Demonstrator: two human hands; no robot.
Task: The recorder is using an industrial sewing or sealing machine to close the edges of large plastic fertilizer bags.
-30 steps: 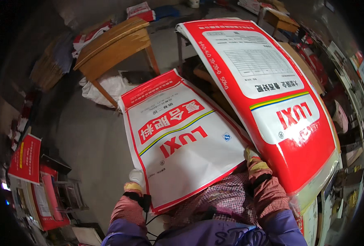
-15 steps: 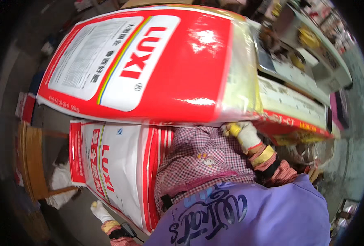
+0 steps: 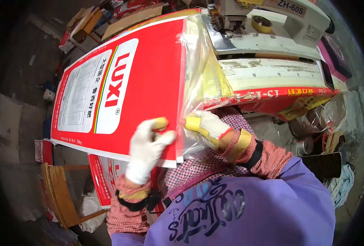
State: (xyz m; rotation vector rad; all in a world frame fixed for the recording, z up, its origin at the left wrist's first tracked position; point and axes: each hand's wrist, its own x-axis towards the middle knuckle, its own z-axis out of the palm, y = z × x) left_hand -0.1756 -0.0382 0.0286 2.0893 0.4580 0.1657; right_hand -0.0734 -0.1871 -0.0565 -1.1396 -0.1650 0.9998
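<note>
We have a red sack (image 3: 157,82) under our gloved hands, left of centre in the frame.
The sack runs slantwise from the left of the frame to the centre, with a clear liner (image 3: 195,51) showing past its red edge. Our left hand (image 3: 145,149) is over the sack's lower corner, its grip open, thumb and forefinger apart. Our right hand (image 3: 210,126), just right of it, has yellow fingertips (image 3: 192,123) at the liner; we cannot tell whether that grip is closed on it. At upper right we see a sewing machine (image 3: 301,20) and a round dish (image 3: 261,28) on the white bench (image 3: 268,74). At lower left, a second sack (image 3: 102,180) shows below the first, near a wooden table (image 3: 59,194).
</note>
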